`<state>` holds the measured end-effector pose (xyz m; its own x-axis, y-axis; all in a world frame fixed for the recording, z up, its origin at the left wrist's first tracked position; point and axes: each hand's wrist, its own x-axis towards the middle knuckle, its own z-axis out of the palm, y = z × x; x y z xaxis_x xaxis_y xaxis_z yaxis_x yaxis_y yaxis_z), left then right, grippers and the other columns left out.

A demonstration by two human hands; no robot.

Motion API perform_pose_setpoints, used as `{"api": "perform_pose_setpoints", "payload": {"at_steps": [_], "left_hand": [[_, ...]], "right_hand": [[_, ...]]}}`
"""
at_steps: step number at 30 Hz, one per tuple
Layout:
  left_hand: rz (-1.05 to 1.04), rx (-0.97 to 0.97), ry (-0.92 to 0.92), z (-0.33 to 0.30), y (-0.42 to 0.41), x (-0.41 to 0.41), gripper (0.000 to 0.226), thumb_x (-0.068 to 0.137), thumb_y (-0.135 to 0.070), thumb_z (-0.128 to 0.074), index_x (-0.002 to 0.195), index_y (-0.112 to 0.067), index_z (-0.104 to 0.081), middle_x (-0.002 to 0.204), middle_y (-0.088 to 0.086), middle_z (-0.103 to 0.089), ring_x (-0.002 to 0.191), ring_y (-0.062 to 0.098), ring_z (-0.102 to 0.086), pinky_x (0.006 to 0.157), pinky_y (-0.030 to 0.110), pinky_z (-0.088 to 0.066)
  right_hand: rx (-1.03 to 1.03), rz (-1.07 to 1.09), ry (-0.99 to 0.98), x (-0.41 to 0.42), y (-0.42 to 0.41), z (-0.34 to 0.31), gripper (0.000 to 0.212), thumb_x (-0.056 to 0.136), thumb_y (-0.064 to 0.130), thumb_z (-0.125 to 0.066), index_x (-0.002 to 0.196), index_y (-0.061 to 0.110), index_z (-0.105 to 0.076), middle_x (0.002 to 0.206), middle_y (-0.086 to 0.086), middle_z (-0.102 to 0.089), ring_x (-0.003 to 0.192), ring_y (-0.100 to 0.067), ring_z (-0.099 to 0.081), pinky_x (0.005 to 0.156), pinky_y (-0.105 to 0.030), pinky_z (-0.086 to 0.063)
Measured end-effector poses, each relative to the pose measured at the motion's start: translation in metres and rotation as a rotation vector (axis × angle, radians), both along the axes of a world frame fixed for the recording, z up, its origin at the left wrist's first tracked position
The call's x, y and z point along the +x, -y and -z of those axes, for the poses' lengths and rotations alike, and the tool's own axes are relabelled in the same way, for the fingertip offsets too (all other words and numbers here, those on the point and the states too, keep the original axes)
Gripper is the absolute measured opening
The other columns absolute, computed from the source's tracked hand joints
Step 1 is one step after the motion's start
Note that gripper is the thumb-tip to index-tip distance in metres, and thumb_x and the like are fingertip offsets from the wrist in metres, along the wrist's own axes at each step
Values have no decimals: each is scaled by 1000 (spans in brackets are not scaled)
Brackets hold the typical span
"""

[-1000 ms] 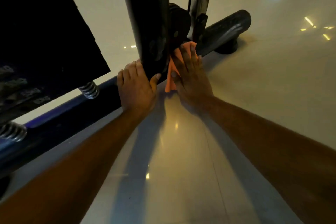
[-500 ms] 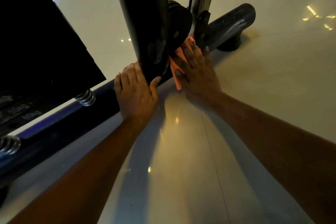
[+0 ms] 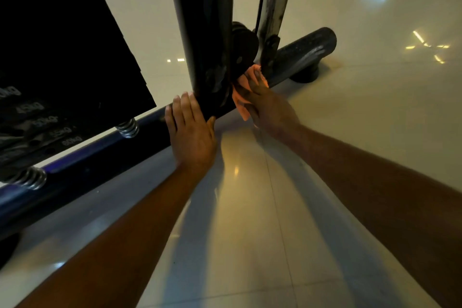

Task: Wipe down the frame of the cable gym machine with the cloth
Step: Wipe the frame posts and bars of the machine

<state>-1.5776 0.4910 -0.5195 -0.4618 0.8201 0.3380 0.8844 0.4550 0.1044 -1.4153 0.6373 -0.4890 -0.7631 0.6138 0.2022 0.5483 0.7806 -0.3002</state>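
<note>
head view, looking down at the foot of a cable gym machine. the left hand [image 3: 192, 132] lies flat, fingers straight and together, on the dark base rail [image 3: 82, 170] where the black upright post [image 3: 202, 32] meets it; the thumb is spread toward the post's near corner, and nothing is held. the right hand [image 3: 268, 107] presses an orange cloth [image 3: 241, 100] against the frame just right of the post's foot, fingers extended over the cloth rather than curled round it; the fingertips reach toward the black pulley wheel [image 3: 243, 45]. the cloth shows in folds above and left of the fingers, wedged between the post and a second, worn metal upright [image 3: 273, 0] that stands behind the pulley. the base rail runs diagonally from lower left to a rounded end cap [image 3: 322, 40] at upper right, resting on a round foot [image 3: 305, 75]. at left, the weight stack [image 3: 57, 57] sits above two coil springs [image 3: 128, 127], its plates marked with kilogram figures, partly blurred. both forearms extend from the lower edge across a glossy pale tiled floor [image 3: 350, 132] with light reflections.
</note>
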Motion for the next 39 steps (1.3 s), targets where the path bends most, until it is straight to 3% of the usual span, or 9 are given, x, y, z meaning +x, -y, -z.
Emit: {"api": "perform_pose_setpoints", "payload": {"at_steps": [3,6,13,24,27,30,32,36,39], "left_hand": [[64,-79,10,-1,18,8,81,112,-49,-43,168,2,-15,176,24,-17,165,40,-12,134,55,-7],[151,-128,79,-18,32,13,75,111,-47,-43,168,-3,-24,174,22,-23,163,37,-18,134,56,-13],[307,-123,340,-84,25,47,63,111,-45,-50,163,-11,-41,160,16,-49,146,35,-48,120,48,-39],[287,-99,406,-48,-58,69,63,113,-42,-47,162,-3,-38,165,20,-40,151,38,-41,126,49,-36],[280,-2,410,-32,-80,69,63,115,-39,-38,165,0,-33,171,21,-32,158,38,-32,130,51,-30],[282,75,490,-30,-96,72,67,109,-43,-29,162,-3,-35,164,19,-41,151,34,-41,126,51,-35],[315,89,516,-28,-105,71,71,104,-45,-31,163,-5,-34,162,18,-42,151,33,-42,125,51,-37],[294,71,423,-18,-123,66,79,102,-49,-39,168,-6,-27,170,17,-33,159,34,-31,128,53,-30],[264,102,472,-26,-136,71,92,90,-61,-28,161,-3,-38,160,21,-45,149,39,-42,123,52,-36]], "right_hand": [[-45,-28,42,16,2,-5,58,109,37,-43,166,27,-43,177,-16,-27,161,-42,-32,113,-55,-48],[-74,-23,83,39,12,-12,57,105,42,-42,161,37,-45,164,-14,-48,126,-46,-65,91,-53,-58],[-179,61,-71,89,17,-59,50,113,37,-55,163,30,-50,166,-5,-50,150,-33,-49,108,-47,-52],[-183,105,-103,93,-48,-22,56,116,41,-46,170,32,-34,179,-2,-27,166,-30,-22,118,-56,-48],[-184,156,-185,70,-53,2,59,116,46,-39,171,30,-26,179,-9,-24,164,-34,-28,115,-57,-51],[-204,251,-243,41,-56,21,69,116,54,-35,174,30,-7,182,-13,-1,168,-37,-13,122,-58,-42],[-135,294,-260,25,-55,35,78,115,56,-36,174,24,5,181,-16,8,168,-36,7,131,-62,-25],[219,236,-191,28,-60,54,91,111,52,-43,170,14,16,177,-17,11,164,-51,-7,128,-72,-22],[311,226,-41,51,-98,53,82,115,57,-34,173,24,14,181,-17,3,167,-46,3,129,-71,-14]]}}
